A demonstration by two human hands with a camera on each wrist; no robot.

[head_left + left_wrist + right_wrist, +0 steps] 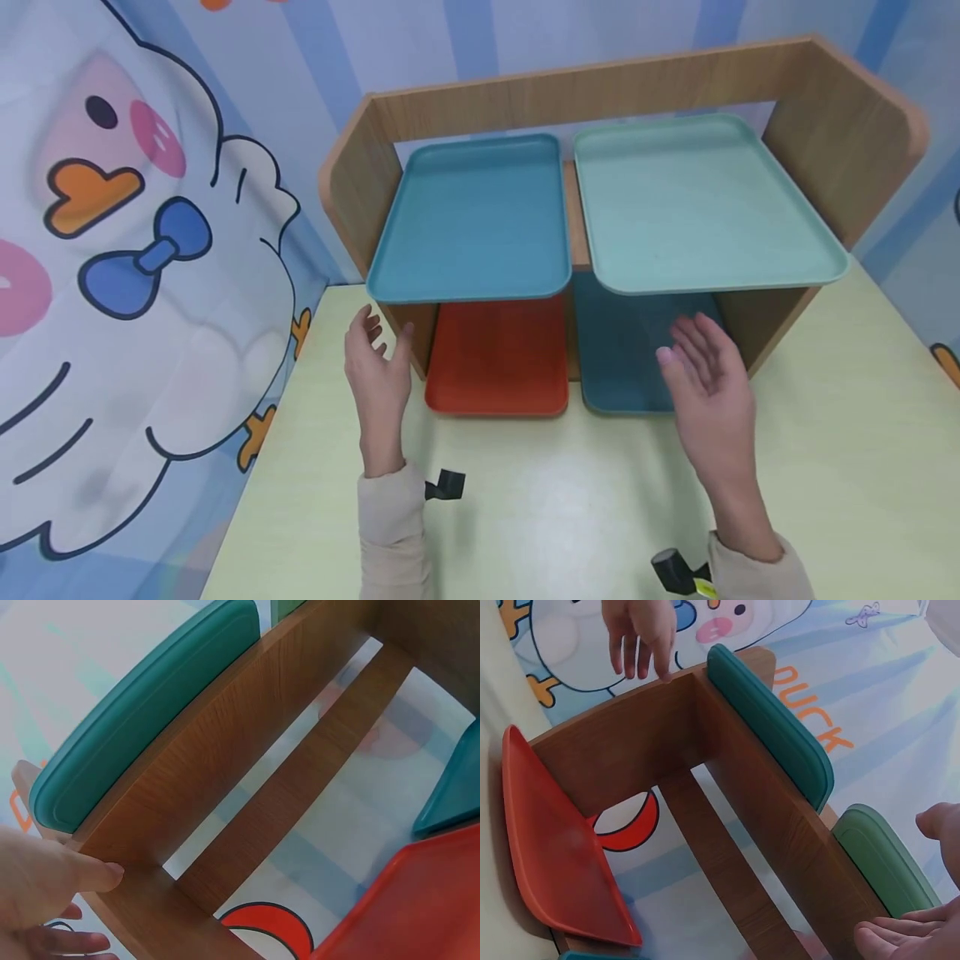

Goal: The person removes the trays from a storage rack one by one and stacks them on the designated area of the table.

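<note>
A wooden two-tier shelf (pixel 592 93) stands on the table. On its upper tier lie a blue tray (pixel 472 221) at left and a mint green tray (pixel 705 208) at right. The lower tier bears a red tray (pixel 498 358) and a dark teal tray (pixel 622 358). My left hand (pixel 378 375) is by the shelf's left side panel, fingers relaxed, holding nothing; in the left wrist view its thumb (pixel 97 875) overlaps the panel's edge, contact unclear. In front of the right compartment, my right hand (pixel 712 400) is held up, fingers loosely bent, with nothing in it.
The pale table (pixel 525 508) extends in front of the shelf and to both sides. Behind and at left hangs a blue striped cloth (pixel 405 50) with a printed duck (pixel 172 350). The front edges of all the trays stick out past the shelf.
</note>
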